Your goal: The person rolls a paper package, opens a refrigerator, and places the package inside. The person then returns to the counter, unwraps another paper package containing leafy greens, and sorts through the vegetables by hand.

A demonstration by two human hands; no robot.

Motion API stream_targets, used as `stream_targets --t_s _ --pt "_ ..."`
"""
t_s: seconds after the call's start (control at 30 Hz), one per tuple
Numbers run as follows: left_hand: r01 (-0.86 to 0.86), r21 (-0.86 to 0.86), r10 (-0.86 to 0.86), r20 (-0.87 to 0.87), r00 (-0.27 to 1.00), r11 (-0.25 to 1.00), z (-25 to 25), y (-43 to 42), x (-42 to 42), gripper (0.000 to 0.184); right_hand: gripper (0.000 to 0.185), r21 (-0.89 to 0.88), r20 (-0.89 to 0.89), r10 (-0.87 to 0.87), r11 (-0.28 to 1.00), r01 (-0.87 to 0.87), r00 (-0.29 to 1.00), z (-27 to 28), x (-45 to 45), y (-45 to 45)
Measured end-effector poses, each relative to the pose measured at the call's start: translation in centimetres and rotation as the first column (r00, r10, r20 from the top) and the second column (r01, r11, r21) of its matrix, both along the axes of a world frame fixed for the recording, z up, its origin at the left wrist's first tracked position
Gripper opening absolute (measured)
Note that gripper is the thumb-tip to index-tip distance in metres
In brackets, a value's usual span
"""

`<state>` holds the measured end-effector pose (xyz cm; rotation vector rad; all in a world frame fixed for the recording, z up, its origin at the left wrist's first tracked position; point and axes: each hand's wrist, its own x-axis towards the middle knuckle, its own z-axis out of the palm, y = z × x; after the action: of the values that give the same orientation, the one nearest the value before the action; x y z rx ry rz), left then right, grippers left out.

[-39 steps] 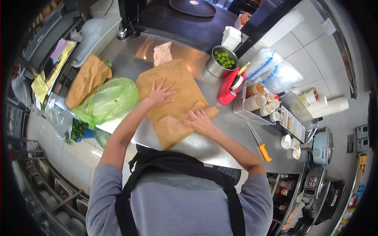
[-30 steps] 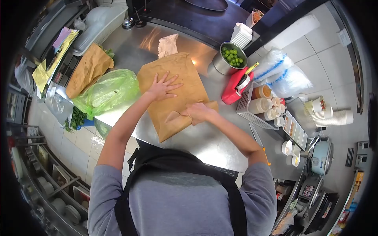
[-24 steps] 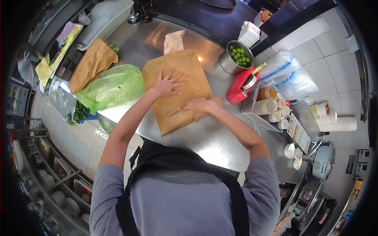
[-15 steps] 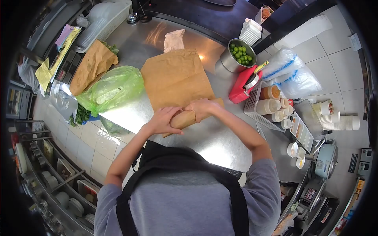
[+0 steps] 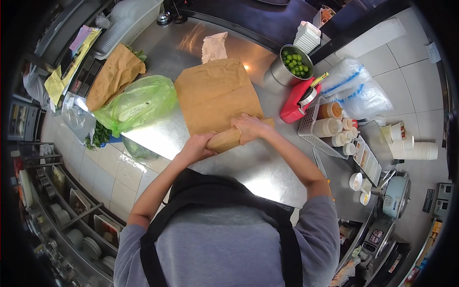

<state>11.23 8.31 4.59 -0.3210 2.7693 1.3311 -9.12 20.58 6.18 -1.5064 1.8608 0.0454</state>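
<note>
A large sheet of brown paper (image 5: 217, 95) lies flat on the steel counter, its near edge rolled into a tube. My left hand (image 5: 197, 147) is closed around the left end of this paper roll (image 5: 226, 142). Farther along it, my right hand (image 5: 248, 128) grips the roll from above, with a short end sticking out to the right. Whatever may be inside the roll is hidden. Just beyond the sheet's far edge rests a crumpled pale cloth (image 5: 214, 47).
Left of the paper lies a green plastic bag (image 5: 143, 103) beside a brown paper bag (image 5: 114, 76) with leaves. To the right stand a steel pot of limes (image 5: 295, 64), a red dispenser-like object (image 5: 294, 105) and a basket (image 5: 311, 129) of sauce bottles. The steel counter's (image 5: 210, 167) near edge meets my body.
My left hand has shifted from lying spread over the roll to grasping its left end. My right hand has moved slightly right and up along the roll.
</note>
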Motion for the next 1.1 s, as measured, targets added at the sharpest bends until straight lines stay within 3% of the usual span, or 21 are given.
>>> stream_targets --t_s 0.1,0.27,0.37,0.47,0.6,0.7,0.8,0.87,0.9,1.0,1.1 --pt "-0.029 0.176 0.017 0.067 0.998 0.984 -0.5 -1.0 -0.4 0.053 0.061 -0.034 -0.047 0.048 0.998 -0.049 0.998 -0.8 -0.5 -0.1" --pt "-0.002 0.290 -0.028 0.097 0.995 0.957 -3.0 -2.4 -1.1 0.049 0.075 -0.192 -0.138 0.074 0.976 -0.100 0.988 0.2 -0.5 1.1" --pt "-0.002 0.320 -0.033 0.103 0.994 0.947 -3.0 -2.9 -1.4 0.047 0.087 -0.440 -0.295 0.003 0.887 -0.139 0.955 -1.2 0.3 3.7" --pt "-0.004 0.411 -0.056 0.132 0.990 0.911 -3.5 -3.5 -1.8 0.044 0.098 -0.574 -0.533 -0.069 0.762 -0.300 0.843 -1.5 1.5 5.4" --pt "-0.041 0.545 -0.117 0.252 0.961 0.837 -3.1 -4.6 -2.7 0.040 0.099 -0.478 -0.357 -0.085 0.872 -0.103 0.930 -0.7 1.8 4.9" --pt "-0.103 0.543 0.003 0.182 0.983 0.834 -4.2 -5.3 -2.7 0.043 0.097 -0.406 -0.257 -0.059 0.912 -0.053 0.965 -1.5 0.2 3.6" --pt "-0.063 0.425 -0.052 0.255 0.966 0.903 -3.8 -6.3 -3.0 0.054 0.093 -0.348 -0.221 -0.025 0.936 -0.055 0.975 -1.9 -0.7 2.5" --pt "0.090 -0.031 -0.081 0.213 0.974 0.995 -3.0 -6.5 -3.2 0.059 0.091 -0.344 -0.262 -0.019 0.936 -0.075 0.965 -1.6 -0.8 2.1" --pt "0.150 -0.264 -0.100 0.196 0.975 0.953 -2.4 -6.4 -3.2 0.062 0.090 -0.305 -0.239 -0.010 0.950 -0.066 0.971 -1.5 -1.0 2.0" --pt "0.093 -0.430 -0.064 0.080 0.995 0.898 0.7 -2.7 -4.1 0.074 0.088 -0.240 -0.191 -0.013 0.970 -0.034 0.982 -1.1 -1.5 0.7" --pt "-0.045 -0.621 -0.028 -0.107 0.994 0.783 -0.7 0.9 -3.4 0.060 0.087 -0.290 -0.140 -0.060 0.957 0.017 0.988 -1.6 -1.1 0.4"
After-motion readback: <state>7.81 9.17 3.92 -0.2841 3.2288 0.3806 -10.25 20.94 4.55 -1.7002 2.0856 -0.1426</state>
